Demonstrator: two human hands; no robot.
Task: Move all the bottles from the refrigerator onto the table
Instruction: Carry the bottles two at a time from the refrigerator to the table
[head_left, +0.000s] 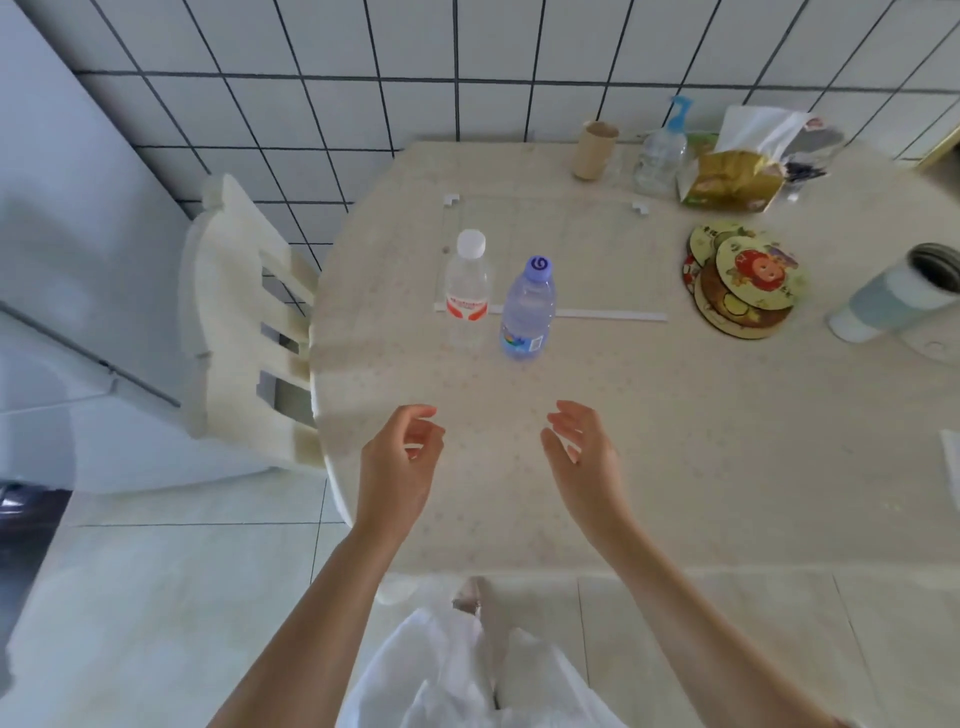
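Note:
Two water bottles stand upright side by side on the beige table (675, 415): a clear bottle with a white cap and red label (466, 288) on the left, and a bluish bottle with a purple cap (528, 312) just right of it. My left hand (397, 462) and my right hand (584, 449) hover over the table's near edge, well short of the bottles, palms facing each other. Both hands have loosely curled fingers and hold nothing. The white refrigerator (62, 260) stands at the far left with its door closed.
A white chair (244, 322) stands between refrigerator and table. At the table's back are a cardboard tube (595, 150), a spray bottle (662, 150), a tissue pack (737, 176) and stacked coasters (743, 280). A pale cup (898, 296) stands at the right edge.

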